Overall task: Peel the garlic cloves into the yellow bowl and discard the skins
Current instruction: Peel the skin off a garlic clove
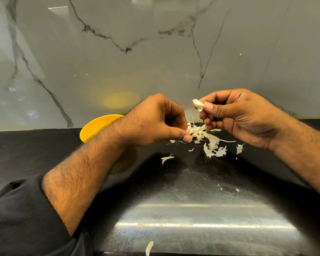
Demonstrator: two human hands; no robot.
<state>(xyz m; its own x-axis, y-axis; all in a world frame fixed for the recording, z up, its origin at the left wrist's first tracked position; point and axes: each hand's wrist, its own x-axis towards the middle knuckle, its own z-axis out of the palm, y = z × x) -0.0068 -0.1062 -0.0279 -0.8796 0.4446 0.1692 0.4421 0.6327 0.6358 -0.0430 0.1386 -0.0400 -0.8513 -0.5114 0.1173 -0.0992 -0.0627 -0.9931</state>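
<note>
Black polished stone countertop (pixel 183 200), glossy, reflecting strip lights near its front edge; backed by a grey-white marble-veined wall panel (pixel 155 43).

Lying on it:
- Round yellow plastic bowl (pixel 94 126), at the back left against the wall panel, largely hidden behind a forearm.
- Heap of pale papery garlic skins (pixel 211 143), centre back, right of the bowl.
- Single curled skin strip (pixel 167 158), just in front of the heap.
- One larger skin piece (pixel 149 248), at the front edge.
- Tiny skin flecks (pixel 236 189), right of centre.
</note>
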